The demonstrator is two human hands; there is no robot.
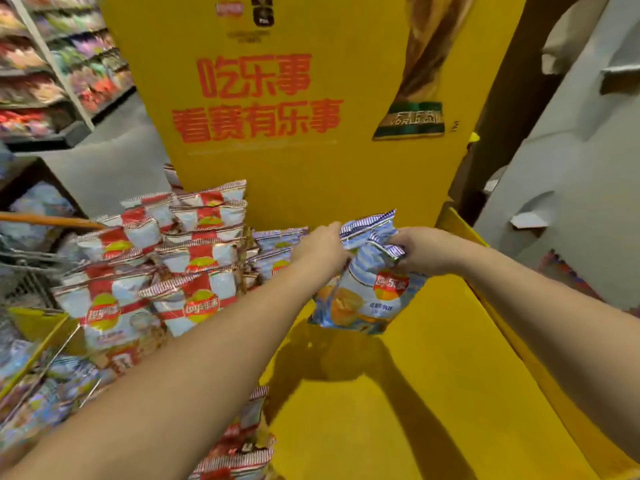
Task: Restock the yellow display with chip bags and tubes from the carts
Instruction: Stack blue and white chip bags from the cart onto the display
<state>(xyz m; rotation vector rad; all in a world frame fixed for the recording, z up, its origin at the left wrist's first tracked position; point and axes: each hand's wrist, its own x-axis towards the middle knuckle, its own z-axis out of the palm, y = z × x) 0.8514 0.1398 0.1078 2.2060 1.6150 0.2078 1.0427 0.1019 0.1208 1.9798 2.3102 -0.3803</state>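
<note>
A blue-and-white chip bag [370,292] hangs upright above the yellow display's [433,393] bare shelf floor. My right hand [424,251] grips its crumpled top edge from the right. My left hand [320,247] holds the same top edge from the left, its fingers hidden behind the bag. To the left, red-and-white chip bags [194,258] stand in stacked rows on the display. Behind them a few blue bags [277,249] lean against the yellow back panel [294,161].
A cart [31,258] with a wire basket and orange handle stands at the left. More mixed bags [38,403] lie at lower left, and red bags [239,448] at the bottom centre. Store shelves [52,71] run along the far left. A grey cardboard wall [571,168] rises on the right.
</note>
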